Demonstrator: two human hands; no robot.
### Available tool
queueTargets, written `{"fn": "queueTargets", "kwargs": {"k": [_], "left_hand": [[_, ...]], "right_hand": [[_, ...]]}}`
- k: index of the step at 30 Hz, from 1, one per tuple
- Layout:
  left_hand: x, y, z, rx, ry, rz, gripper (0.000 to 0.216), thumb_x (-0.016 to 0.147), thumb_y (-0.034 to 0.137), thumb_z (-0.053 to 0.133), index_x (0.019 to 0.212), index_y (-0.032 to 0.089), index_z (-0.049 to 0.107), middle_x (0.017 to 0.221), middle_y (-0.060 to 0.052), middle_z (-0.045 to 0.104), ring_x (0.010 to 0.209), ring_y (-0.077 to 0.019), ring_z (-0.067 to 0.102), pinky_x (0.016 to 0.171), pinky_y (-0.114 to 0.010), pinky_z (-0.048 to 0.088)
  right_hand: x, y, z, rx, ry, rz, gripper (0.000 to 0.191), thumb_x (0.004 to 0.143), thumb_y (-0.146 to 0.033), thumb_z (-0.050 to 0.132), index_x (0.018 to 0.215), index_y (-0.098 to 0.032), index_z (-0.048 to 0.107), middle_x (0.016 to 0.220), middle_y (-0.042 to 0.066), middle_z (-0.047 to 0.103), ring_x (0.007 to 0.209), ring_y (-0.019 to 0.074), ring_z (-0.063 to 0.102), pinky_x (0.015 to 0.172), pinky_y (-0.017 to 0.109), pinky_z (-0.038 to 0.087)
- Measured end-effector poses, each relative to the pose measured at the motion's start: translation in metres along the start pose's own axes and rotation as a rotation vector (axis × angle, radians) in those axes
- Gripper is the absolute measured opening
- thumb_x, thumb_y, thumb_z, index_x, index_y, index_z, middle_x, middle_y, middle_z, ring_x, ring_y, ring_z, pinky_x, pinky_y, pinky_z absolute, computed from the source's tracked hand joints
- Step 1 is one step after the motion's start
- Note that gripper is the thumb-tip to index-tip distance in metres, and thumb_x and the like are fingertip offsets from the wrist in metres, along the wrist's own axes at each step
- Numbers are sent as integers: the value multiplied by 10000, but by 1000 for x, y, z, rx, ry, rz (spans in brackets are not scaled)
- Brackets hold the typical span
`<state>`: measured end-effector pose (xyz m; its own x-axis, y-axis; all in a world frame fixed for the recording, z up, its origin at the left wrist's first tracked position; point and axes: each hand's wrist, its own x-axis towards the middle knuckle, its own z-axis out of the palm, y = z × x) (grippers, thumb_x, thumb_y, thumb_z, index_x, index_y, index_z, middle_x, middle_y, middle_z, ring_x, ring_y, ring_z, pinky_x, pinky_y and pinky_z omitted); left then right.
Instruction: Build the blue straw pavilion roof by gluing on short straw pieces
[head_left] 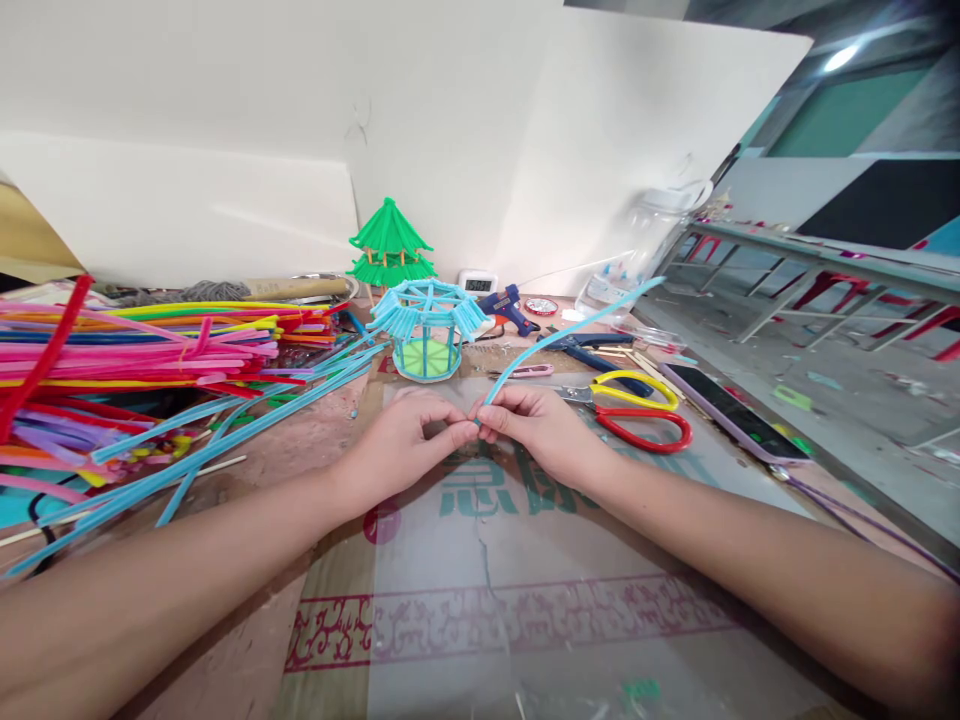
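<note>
A light blue pipe cleaner (559,332) rises in a curve to the right from between my fingertips. My left hand (411,440) pinches its lower end, thumb and forefinger together. Right beside it, my right hand (544,428) grips the same pipe cleaner, and the fingertips of both hands meet. Behind the hands stands a small blue pavilion model (427,325) with a green floor and a sloping roof rim. Scissors (637,410) with one yellow and one red handle lie just right of my right hand.
Bundles of coloured pipe cleaners (150,350) fill the left side. A green tiered model (390,245), a small digital clock (478,282) and a blue glue gun (510,308) stand at the back. Dark blue-handled pliers (596,355), a phone (735,412) and a clear bottle (637,250) are to the right.
</note>
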<state>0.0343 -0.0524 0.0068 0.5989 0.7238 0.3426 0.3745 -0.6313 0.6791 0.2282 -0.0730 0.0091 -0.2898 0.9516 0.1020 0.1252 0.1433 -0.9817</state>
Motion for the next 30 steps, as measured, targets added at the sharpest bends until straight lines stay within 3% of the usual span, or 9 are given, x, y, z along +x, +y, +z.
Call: {"fn": "queueTargets", "kwargs": {"k": [6,13,17,20,30], "left_hand": [[1,-1,-2,-92,29,-27,282,910,357,520,776,185,698,728,19,667,697,-119,572,659,-223,407],[1,1,-2,-79,-6,-14,311,908,390,518,772,183,707,693,12,652,679,-125,571,643,-234,414],[1,0,-2,-54,-4,16,263,915,356,519,844,192,712,784,0,686,768,-143,604,719,-257,429],[0,-2,0,-15,17,26,152,858,337,623,896,220,712,868,6,703,860,-161,614,798,-281,420],[-1,-4,3,71,107,67,171,844,372,646,805,214,698,798,3,684,846,-166,600,845,-313,405]], "right_hand": [[1,3,-1,30,2,-12,185,768,-349,715,863,-194,744,774,2,672,685,106,565,652,245,448],[0,-1,0,-46,62,-25,221,778,-395,693,763,-174,692,703,-5,635,650,110,546,640,258,435],[-1,-3,1,-55,82,-40,230,782,-386,691,715,-172,644,662,-24,599,616,97,512,621,249,415],[-1,-4,1,-29,68,-44,215,803,-371,672,727,-172,638,663,-31,588,618,91,506,623,243,408],[-2,-5,2,-89,43,-30,237,809,-391,663,715,-177,622,655,-22,581,624,102,504,624,252,400]]}}
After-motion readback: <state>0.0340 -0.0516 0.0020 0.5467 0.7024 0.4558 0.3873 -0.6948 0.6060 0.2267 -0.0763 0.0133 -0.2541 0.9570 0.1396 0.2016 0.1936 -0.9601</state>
